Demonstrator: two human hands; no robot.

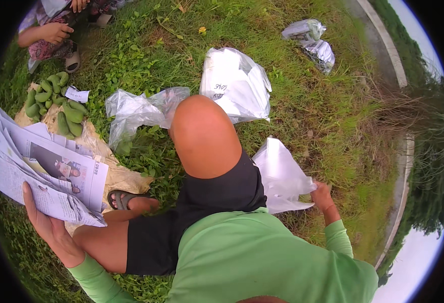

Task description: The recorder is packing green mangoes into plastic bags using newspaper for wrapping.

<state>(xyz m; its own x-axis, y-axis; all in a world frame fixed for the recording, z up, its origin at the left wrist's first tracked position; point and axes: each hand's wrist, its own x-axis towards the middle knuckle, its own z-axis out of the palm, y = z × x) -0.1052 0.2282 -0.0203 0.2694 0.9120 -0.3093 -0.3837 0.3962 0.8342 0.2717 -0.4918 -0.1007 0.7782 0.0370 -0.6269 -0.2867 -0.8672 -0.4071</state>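
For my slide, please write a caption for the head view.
Left hand holds papers, right hand grips white plastic; green produce lies nearby.

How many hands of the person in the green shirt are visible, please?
2: the left hand, at lower left, holds printed white paper sheets; the right hand, right of centre, grips translucent white plastic.

Printed sheets (40,174) in left grip (53,230)

Papers (45,177) hide most fingers of your left hand (49,224). Your knee (204,131) covers an end of the clear bag (138,108). The top edge cuts off the co-worker (55,33); the far bags' (310,31) contents are too small to tell.
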